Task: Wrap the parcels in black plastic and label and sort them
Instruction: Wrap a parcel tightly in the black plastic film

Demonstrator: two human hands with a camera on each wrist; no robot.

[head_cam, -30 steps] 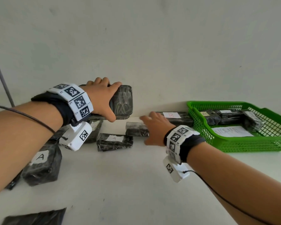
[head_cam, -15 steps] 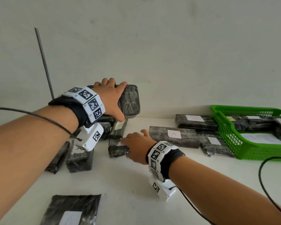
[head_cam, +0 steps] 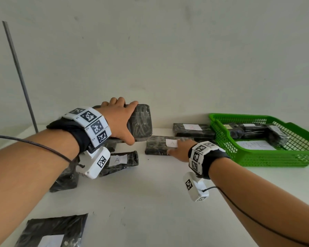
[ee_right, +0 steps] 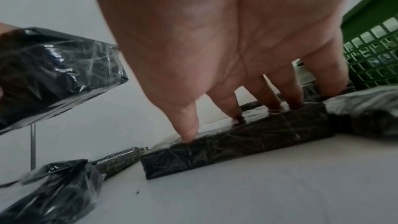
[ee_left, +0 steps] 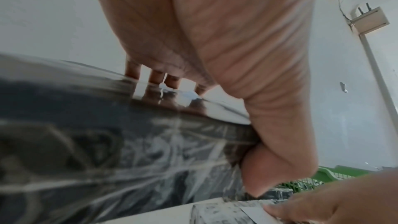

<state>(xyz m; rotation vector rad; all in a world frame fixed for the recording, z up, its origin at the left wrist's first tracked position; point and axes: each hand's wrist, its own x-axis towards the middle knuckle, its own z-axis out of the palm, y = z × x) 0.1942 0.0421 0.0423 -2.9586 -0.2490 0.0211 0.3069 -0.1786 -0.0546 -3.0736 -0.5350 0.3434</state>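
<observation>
My left hand [head_cam: 119,120] grips a thick parcel wrapped in black plastic [head_cam: 141,122] and holds it above the table by the wall; the fingers curl over its top and the thumb presses its side [ee_left: 254,168]. The same parcel [ee_right: 53,74] shows at the left of the right wrist view. My right hand [head_cam: 178,150] rests on a long flat black parcel [head_cam: 157,145] with a white label marked A. Its straight fingertips [ee_right: 234,115] press the parcel's top [ee_right: 237,140].
A green basket [head_cam: 257,157] at the right holds several wrapped parcels and a sheet of paper. Another labelled parcel [head_cam: 193,130] lies behind the long one. A small parcel marked A [head_cam: 121,161] and more parcels lie under my left wrist. A black bag [head_cam: 52,230] lies near front left.
My right hand has moved right from the small parcel onto the long parcel marked A. My left hand keeps holding the thick parcel up.
</observation>
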